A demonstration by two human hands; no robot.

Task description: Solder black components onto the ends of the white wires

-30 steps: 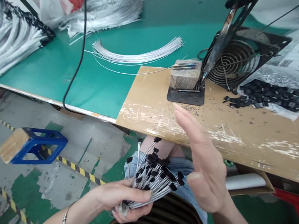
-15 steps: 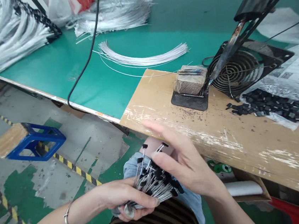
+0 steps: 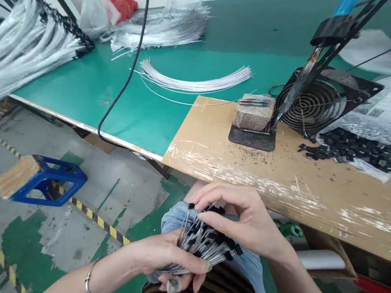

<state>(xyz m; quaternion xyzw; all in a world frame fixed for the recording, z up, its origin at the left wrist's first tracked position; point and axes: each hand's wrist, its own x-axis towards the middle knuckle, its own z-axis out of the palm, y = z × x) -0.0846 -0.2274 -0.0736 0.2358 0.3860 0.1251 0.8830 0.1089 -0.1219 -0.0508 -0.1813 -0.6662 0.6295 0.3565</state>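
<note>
My left hand point(image 3: 176, 260) is wrapped around a bundle of thin, pale wires point(image 3: 205, 238) above my lap. Small black connectors point(image 3: 222, 237) cap the upper ends, which fan out past my thumb. A whitish covering sits on one of that hand's fingertips. Over the top of the bundle, my right hand point(image 3: 241, 216) curves, its thumb and index fingertip brought together at one wire standing apart with a black connector point(image 3: 191, 206). The exact contact of these fingertips is partly hidden.
On the bench are a cardboard sheet point(image 3: 214, 158), a soldering iron point(image 3: 297, 89), a wooden block point(image 3: 251, 115), a fan point(image 3: 308, 102) and loose black connectors point(image 3: 356, 148). Cut white wires point(image 3: 196, 86) lie behind; a black cable point(image 3: 123, 89) hangs across. A blue stool point(image 3: 45, 181) stands left.
My right hand's fingers, spread apart before, have closed in on a black-tipped wire at the top of the bundle. My left hand keeps its grip. The camera view has shifted slightly.
</note>
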